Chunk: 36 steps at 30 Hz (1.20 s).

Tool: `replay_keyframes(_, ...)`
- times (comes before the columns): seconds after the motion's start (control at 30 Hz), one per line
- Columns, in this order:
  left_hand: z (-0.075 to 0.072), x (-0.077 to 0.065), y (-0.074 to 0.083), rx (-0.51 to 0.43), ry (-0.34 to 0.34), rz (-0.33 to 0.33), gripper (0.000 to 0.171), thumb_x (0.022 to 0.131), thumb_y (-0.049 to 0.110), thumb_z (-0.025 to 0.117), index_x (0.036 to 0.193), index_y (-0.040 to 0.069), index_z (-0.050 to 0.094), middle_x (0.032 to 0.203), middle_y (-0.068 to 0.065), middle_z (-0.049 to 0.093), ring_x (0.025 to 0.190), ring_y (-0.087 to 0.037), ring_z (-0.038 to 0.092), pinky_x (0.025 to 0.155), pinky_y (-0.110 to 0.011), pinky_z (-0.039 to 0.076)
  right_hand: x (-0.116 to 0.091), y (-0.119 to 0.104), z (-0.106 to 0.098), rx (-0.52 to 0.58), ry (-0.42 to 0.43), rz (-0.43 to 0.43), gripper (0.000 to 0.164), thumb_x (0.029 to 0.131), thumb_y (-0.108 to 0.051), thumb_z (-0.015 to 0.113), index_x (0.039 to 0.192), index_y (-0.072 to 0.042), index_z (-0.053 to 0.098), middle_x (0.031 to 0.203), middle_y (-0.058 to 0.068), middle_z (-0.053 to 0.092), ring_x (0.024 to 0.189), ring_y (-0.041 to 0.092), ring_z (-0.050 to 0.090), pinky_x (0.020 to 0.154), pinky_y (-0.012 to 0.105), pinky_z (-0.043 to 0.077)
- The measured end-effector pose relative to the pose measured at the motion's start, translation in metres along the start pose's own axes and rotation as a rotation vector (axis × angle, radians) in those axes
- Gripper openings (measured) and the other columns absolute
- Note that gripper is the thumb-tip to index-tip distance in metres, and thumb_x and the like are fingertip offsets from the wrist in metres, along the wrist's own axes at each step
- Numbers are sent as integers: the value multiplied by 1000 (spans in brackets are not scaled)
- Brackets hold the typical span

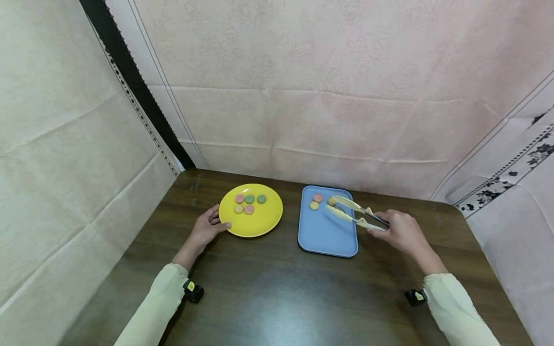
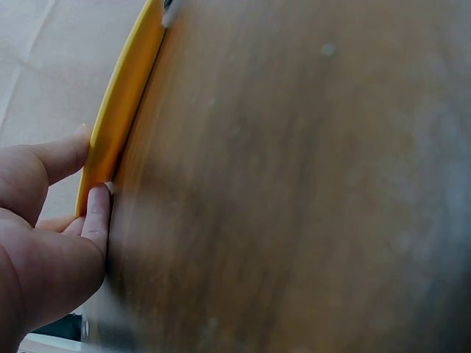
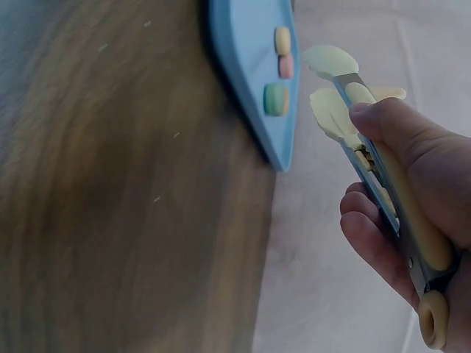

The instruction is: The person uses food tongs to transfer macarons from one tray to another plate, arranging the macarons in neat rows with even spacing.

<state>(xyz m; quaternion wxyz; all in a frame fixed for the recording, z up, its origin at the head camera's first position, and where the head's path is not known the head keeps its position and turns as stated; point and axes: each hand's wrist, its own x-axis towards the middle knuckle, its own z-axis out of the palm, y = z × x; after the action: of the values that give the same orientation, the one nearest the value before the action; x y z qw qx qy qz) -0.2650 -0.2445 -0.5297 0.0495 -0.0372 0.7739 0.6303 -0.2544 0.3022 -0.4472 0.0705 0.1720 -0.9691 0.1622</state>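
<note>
My left hand pinches the left rim of a yellow plate, the thumb on the rim and fingertips under its edge in the left wrist view. Pink, green and pale yellow macarons lie on the plate. To the right is a blue tray with several macarons near its far end. A pair of cream-tipped tongs is held in my right hand. The tongs' tips stand apart over the tray's right side, near a yellow and a green macaron, with nothing gripped between them in the right wrist view.
Plate and tray stand side by side toward the far edge of a dark wooden table. A pale patterned cloth hangs behind the table, with more cloth at both sides. Black cameras are strapped to both wrists.
</note>
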Motion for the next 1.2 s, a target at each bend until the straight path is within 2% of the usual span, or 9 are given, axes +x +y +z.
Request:
replay_keyframes(0.1, 0, 1, -1, -1, 0, -2, 83, 94, 11, 75, 161, 4, 26, 158, -24, 39, 138, -40, 47, 84, -17, 53, -4, 6, 2, -8, -10, 10, 54, 85, -32, 83, 121, 6, 71, 94, 15, 71, 69, 18, 55, 59, 37, 44)
replay_keyframes(0.33, 0, 1, -4, 7, 5, -6, 82, 94, 11, 75, 161, 6, 29, 156, -22, 42, 136, -38, 49, 85, -18, 54, -8, 14, 6, -4, -31, 50, 53, 84, -31, 84, 119, 7, 72, 87, 10, 68, 66, 18, 48, 57, 33, 39)
replay_keyframes(0.6, -2, 4, -4, 7, -4, -16, 83, 96, 11, 73, 162, 4, 24, 159, -24, 37, 140, -40, 45, 85, -18, 53, -10, 18, 5, -8, -48, 42, 49, 85, -30, 84, 117, 5, 73, 82, 5, 64, 65, 18, 47, 56, 33, 37)
replay_keyframes(0.9, 0, 2, -2, 9, 0, -23, 83, 95, 11, 74, 162, 5, 25, 158, -23, 39, 139, -38, 46, 86, -18, 53, -5, 17, 2, -3, -88, 64, 52, 86, -29, 83, 121, 8, 71, 102, 19, 73, 68, 19, 49, 57, 33, 38)
replay_keyframes(1.2, -1, 1, -3, 5, -10, -1, 83, 95, 11, 74, 162, 5, 25, 159, -22, 38, 139, -38, 47, 87, -18, 53, -5, 18, 6, -12, -75, 34, 47, 87, -29, 82, 120, 3, 74, 92, 9, 71, 67, 18, 49, 57, 33, 39)
